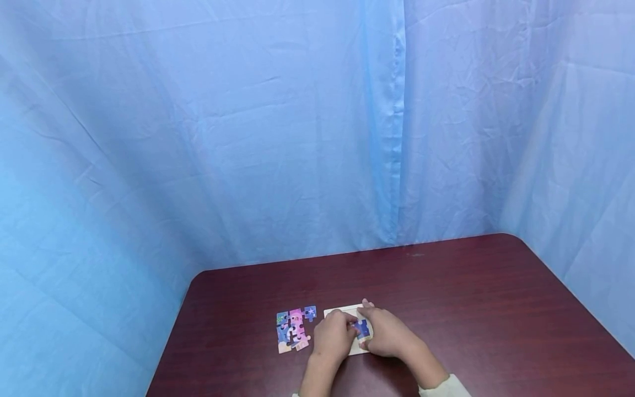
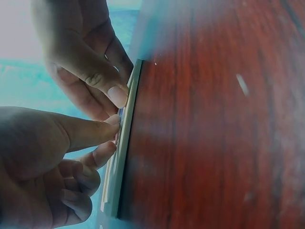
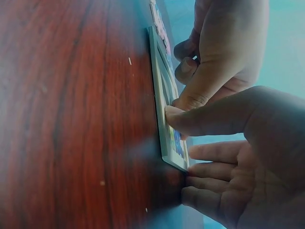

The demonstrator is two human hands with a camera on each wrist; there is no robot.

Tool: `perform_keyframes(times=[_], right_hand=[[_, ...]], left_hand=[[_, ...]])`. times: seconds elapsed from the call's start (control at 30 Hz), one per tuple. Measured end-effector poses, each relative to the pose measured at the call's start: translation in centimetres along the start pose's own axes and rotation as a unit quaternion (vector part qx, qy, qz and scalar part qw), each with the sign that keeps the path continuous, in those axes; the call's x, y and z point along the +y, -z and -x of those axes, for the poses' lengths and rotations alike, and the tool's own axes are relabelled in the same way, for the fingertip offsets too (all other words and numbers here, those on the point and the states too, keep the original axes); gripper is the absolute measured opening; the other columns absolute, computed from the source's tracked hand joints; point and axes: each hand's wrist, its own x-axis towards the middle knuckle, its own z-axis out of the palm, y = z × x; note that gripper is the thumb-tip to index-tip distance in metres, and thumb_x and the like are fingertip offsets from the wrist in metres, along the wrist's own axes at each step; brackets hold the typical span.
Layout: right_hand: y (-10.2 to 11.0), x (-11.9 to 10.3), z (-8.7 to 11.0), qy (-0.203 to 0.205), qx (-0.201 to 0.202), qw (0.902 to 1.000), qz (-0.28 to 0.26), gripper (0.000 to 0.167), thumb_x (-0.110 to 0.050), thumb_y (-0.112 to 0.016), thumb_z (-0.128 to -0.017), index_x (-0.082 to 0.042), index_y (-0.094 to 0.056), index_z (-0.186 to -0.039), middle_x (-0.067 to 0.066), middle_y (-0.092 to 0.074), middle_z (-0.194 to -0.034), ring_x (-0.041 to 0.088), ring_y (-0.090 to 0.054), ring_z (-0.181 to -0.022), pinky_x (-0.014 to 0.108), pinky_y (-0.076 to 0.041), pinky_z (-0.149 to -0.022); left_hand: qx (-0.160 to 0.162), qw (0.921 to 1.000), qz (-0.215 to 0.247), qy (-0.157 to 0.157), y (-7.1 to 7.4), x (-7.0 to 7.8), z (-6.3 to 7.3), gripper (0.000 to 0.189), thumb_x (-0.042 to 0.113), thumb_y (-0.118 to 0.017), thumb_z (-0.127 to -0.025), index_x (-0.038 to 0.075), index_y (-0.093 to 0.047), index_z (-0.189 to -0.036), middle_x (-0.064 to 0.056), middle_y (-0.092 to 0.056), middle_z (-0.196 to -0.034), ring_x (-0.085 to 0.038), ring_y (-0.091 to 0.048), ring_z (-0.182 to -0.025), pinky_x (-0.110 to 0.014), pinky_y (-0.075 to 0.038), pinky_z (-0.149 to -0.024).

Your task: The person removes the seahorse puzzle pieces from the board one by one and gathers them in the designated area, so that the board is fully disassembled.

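Note:
A pale, shallow puzzle tray [image 1: 355,348] lies on the table under both hands. Inside its right part, dark blue puzzle pieces [image 1: 363,328] show between the fingers. My left hand [image 1: 333,335] comes over the tray from the left, thumb and index finger pinching at the edge of a blue piece; the fingers hide much of it. From the other side, my right hand [image 1: 392,333] grips the tray's right end, its thumb [image 3: 178,119] down at the near rim and the other fingers stretched to the far and right edges. Colourful printing shows beside that thumb in the right wrist view.
Left of the tray lies a group of pink and blue puzzle pieces [image 1: 296,329], several of them joined or close together. A blue piece with a star [image 1: 310,312] sits at its upper right. Blue curtains [image 1: 297,138] stand behind the dark red table [image 1: 471,298].

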Motion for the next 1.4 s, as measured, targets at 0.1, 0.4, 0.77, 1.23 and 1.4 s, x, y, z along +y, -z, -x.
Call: perform_keyframes(times=[0.1,0.4,0.77,1.23,1.4], right_hand=[[-0.08,0.03,0.01,0.004,0.004,1.0000,0.003,0.076,-0.011,-0.091,-0.072,0.010,-0.061,-0.138,0.035,-0.054,-0.151,0.046,-0.053,-0.144,0.060,-0.041,-0.118],[-0.20,0.04,-0.01,0.004,0.006,1.0000,0.003,0.078,-0.009,-0.092,-0.071,0.013,-0.060,-0.138,0.037,-0.053,-0.150,0.048,-0.053,-0.144,0.060,-0.041,-0.118],[-0.18,0.01,-0.19,-0.005,-0.004,0.9999,0.014,0.074,-0.013,-0.091,-0.072,0.015,-0.062,-0.135,0.033,-0.050,-0.155,0.046,-0.052,-0.145,0.059,-0.043,-0.117],[-0.12,-0.05,-0.19,-0.010,-0.009,0.9998,0.011,0.074,-0.013,-0.091,-0.073,0.015,-0.062,-0.135,0.033,-0.050,-0.156,0.047,-0.052,-0.145,0.059,-0.042,-0.118],[-0.09,-0.01,-0.22,-0.008,-0.007,0.9999,0.012,0.073,-0.012,-0.091,-0.073,0.015,-0.063,-0.134,0.034,-0.051,-0.155,0.046,-0.053,-0.144,0.059,-0.043,-0.117]], left_hand=[[-0.001,1.0000,0.002,-0.001,-0.02,-0.06,-0.04,0.019,0.019,-0.088,-0.079,0.018,-0.084,-0.098,0.000,-0.076,-0.088,-0.018,-0.073,-0.079,-0.036,-0.054,-0.065],[-0.009,0.9998,0.015,-0.001,-0.14,-0.31,-0.26,0.018,0.018,-0.088,-0.079,0.017,-0.082,-0.096,0.004,-0.072,-0.081,-0.012,-0.067,-0.070,-0.034,-0.050,-0.062],[-0.011,0.9996,0.026,-0.002,-0.07,-0.48,-0.38,0.016,0.016,-0.088,-0.079,0.017,-0.079,-0.092,0.010,-0.060,-0.069,-0.003,-0.054,-0.063,-0.028,-0.043,-0.058],[-0.008,0.9993,0.035,0.009,0.16,-0.26,-0.39,0.019,0.014,-0.090,-0.076,0.017,-0.079,-0.091,0.003,-0.063,-0.083,-0.006,-0.056,-0.066,-0.027,-0.040,-0.058],[-0.006,0.9993,0.037,0.009,0.17,-0.16,-0.42,0.020,0.014,-0.091,-0.076,0.016,-0.079,-0.092,0.001,-0.065,-0.088,-0.013,-0.064,-0.072,-0.030,-0.046,-0.061]])
